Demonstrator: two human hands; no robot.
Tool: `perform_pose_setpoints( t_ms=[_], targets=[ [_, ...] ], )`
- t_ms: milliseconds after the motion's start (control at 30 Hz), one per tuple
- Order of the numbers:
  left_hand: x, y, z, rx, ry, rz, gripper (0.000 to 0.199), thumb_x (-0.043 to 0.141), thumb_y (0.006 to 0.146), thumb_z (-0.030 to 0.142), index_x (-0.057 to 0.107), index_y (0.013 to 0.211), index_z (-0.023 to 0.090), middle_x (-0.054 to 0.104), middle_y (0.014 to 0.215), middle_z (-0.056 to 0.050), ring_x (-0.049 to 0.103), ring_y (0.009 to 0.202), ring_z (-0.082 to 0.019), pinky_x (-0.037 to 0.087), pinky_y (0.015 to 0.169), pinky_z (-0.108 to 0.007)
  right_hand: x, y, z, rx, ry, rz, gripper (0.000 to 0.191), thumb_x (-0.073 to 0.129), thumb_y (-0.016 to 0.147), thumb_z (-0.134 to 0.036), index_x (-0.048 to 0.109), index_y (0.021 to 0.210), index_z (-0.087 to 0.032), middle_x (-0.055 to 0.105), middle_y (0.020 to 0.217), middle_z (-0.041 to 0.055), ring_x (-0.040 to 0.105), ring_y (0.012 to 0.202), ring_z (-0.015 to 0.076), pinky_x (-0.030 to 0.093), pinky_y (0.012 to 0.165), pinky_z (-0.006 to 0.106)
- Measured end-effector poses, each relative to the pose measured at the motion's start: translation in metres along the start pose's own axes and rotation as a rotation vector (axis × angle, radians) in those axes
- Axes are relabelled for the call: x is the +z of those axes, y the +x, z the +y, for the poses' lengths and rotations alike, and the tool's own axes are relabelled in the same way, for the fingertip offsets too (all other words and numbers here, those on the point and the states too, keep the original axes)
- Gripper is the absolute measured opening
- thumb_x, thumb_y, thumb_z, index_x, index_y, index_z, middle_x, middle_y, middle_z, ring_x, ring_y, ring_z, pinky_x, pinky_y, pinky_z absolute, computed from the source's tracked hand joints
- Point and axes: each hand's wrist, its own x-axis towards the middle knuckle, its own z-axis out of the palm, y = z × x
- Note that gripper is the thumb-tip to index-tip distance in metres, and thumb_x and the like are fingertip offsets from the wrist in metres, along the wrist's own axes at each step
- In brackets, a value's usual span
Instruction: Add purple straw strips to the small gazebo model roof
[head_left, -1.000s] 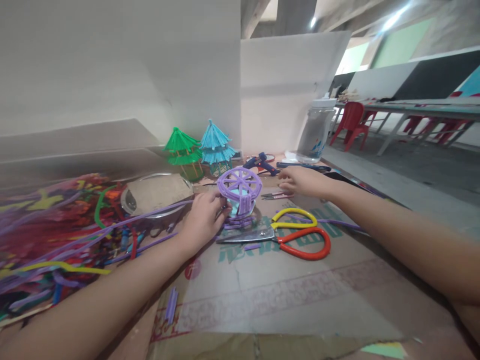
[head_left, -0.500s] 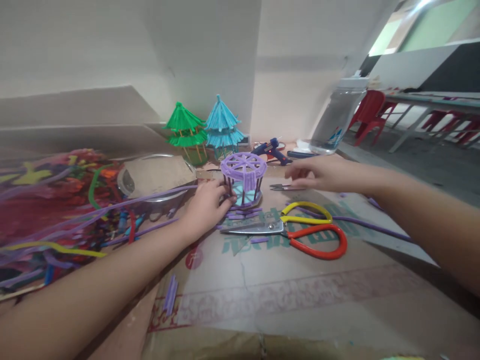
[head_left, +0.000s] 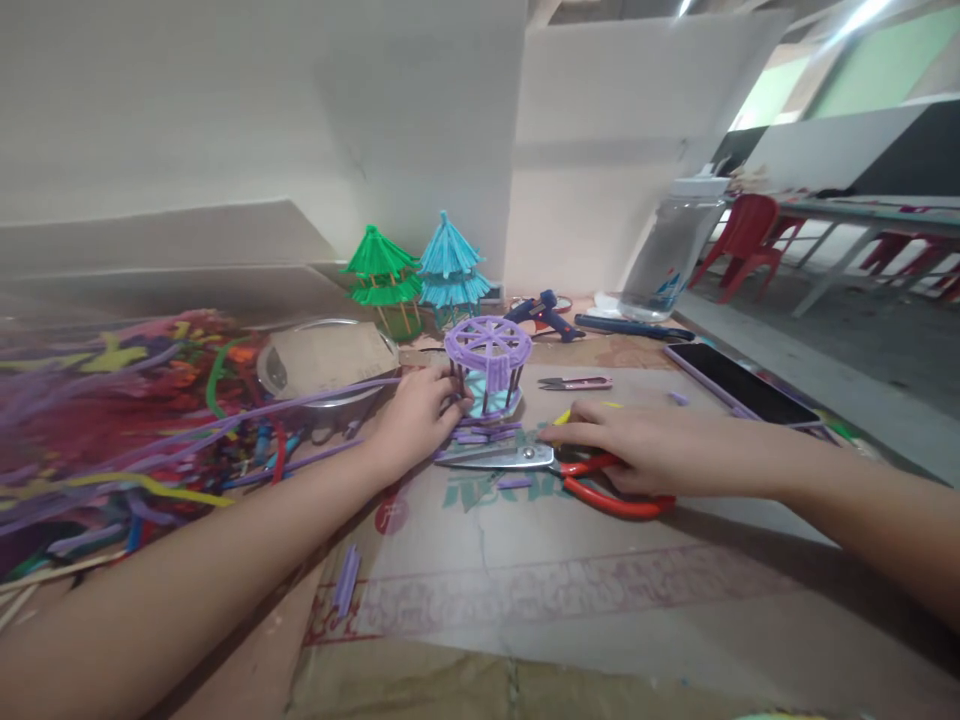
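Observation:
A small purple pipe-cleaner model (head_left: 489, 345) with a round spoked top, dark posts and a pale blue base stands upright on the cardboard. My left hand (head_left: 421, 412) is at its left side, fingers curled against a post and the base. A pair of scissors (head_left: 517, 457), with one yellow and one red handle, lies with its blades pointing left. Over those handles is my right hand (head_left: 637, 445), fingers bent round them and partly hiding the yellow one. Short cut purple pieces (head_left: 480, 435) lie between the model and the blades. Beyond are small thread snips (head_left: 576, 383).
Green (head_left: 384, 275) and blue (head_left: 450, 265) tiered-roof models stand at the back. A glue gun (head_left: 545, 312), a utility knife (head_left: 634, 328), a clear bottle (head_left: 671, 255) and a phone (head_left: 742, 382) sit behind and right. Colourful pipe cleaners (head_left: 150, 410) are heaped left beside a metal tray (head_left: 341, 322).
My right hand has moved from beside the thread snips toward me, onto the scissors' handles. The phone now shows in full. My left hand stays at the purple model.

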Motion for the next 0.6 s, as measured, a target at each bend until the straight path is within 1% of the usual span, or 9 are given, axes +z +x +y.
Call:
perform_pose_setpoints(
  t_ms=[100,133,200,267,333,400,433,500,600],
  targets=[
    [0.0,0.001,-0.001,-0.005,-0.025,0.004,0.017,0.054,0.091,0.027,0.068,0.085,0.018,0.065,0.103,-0.008,0.061,0.097,-0.022,0.047,0.09,-0.038,-0.004,0.005,-0.003,-0.055,0.118,-0.198,0.066,0.05,0.075,-0.002,0.056,0.131,-0.037,0.067,0.111,0.0009,0.066,0.084,0.016,0.049,0.063,0.025],
    [0.0,0.001,-0.002,-0.008,-0.031,0.006,0.017,0.054,0.091,0.027,0.068,0.085,0.018,0.065,0.103,-0.008,0.061,0.097,-0.022,0.047,0.09,-0.038,-0.007,0.006,-0.004,-0.058,0.159,-0.21,0.065,0.051,0.076,-0.003,0.056,0.131,-0.037,0.068,0.112,0.0011,0.066,0.089,0.0173,0.05,0.067,0.026],
    [0.001,0.001,-0.004,-0.001,-0.037,0.001,0.017,0.054,0.091,0.027,0.068,0.085,0.018,0.065,0.101,-0.007,0.061,0.096,-0.022,0.048,0.089,-0.038,-0.015,0.008,-0.003,-0.068,0.231,-0.207,0.067,0.053,0.076,-0.006,0.053,0.136,-0.037,0.069,0.112,0.0009,0.067,0.087,0.018,0.051,0.068,0.027],
    [0.001,0.001,-0.005,0.021,-0.036,0.007,0.016,0.055,0.09,0.026,0.068,0.085,0.018,0.065,0.102,-0.008,0.061,0.096,-0.022,0.048,0.089,-0.038,-0.025,0.008,0.0,-0.048,0.263,-0.152,0.069,0.055,0.078,-0.009,0.047,0.14,-0.038,0.068,0.115,0.0013,0.067,0.086,0.0191,0.052,0.067,0.029],
    [-0.001,0.001,-0.004,0.046,-0.019,0.02,0.015,0.055,0.091,0.025,0.067,0.086,0.018,0.064,0.103,-0.008,0.061,0.097,-0.023,0.047,0.089,-0.038,-0.035,0.007,0.003,0.007,0.256,-0.034,0.062,0.057,0.082,-0.017,0.047,0.14,-0.035,0.065,0.122,0.0035,0.065,0.092,0.0224,0.053,0.07,0.033],
    [-0.003,0.001,-0.003,0.068,0.01,0.035,0.015,0.054,0.091,0.024,0.067,0.087,0.018,0.064,0.102,-0.008,0.061,0.097,-0.023,0.047,0.089,-0.039,-0.044,0.005,0.006,0.093,0.204,0.094,0.05,0.061,0.085,-0.034,0.051,0.134,-0.031,0.063,0.122,0.007,0.064,0.09,0.0251,0.053,0.069,0.036],
    [-0.004,0.001,-0.001,0.078,0.025,0.036,0.015,0.054,0.091,0.024,0.066,0.088,0.018,0.064,0.102,-0.008,0.061,0.097,-0.023,0.047,0.088,-0.038,-0.048,0.004,0.008,0.129,0.165,0.138,0.049,0.063,0.084,-0.044,0.052,0.13,-0.029,0.063,0.119,0.009,0.064,0.086,0.0256,0.052,0.067,0.037],
    [-0.005,0.001,0.0,0.092,0.048,0.035,0.015,0.054,0.091,0.024,0.066,0.088,0.017,0.064,0.103,-0.009,0.06,0.098,-0.024,0.047,0.088,-0.039,-0.051,0.004,0.013,0.173,0.077,0.168,0.056,0.066,0.079,-0.059,0.055,0.122,-0.026,0.064,0.11,0.0112,0.061,0.078,0.0257,0.049,0.062,0.038],
    [-0.006,0.0,0.001,0.1,0.082,0.032,0.015,0.053,0.091,0.024,0.066,0.094,0.018,0.063,0.11,-0.01,0.059,0.105,-0.026,0.045,0.092,-0.041,-0.047,0.005,0.019,0.17,-0.065,0.155,0.057,0.064,0.075,-0.068,0.06,0.111,-0.024,0.063,0.099,0.0114,0.059,0.08,0.0276,0.046,0.064,0.038]
  ],
)
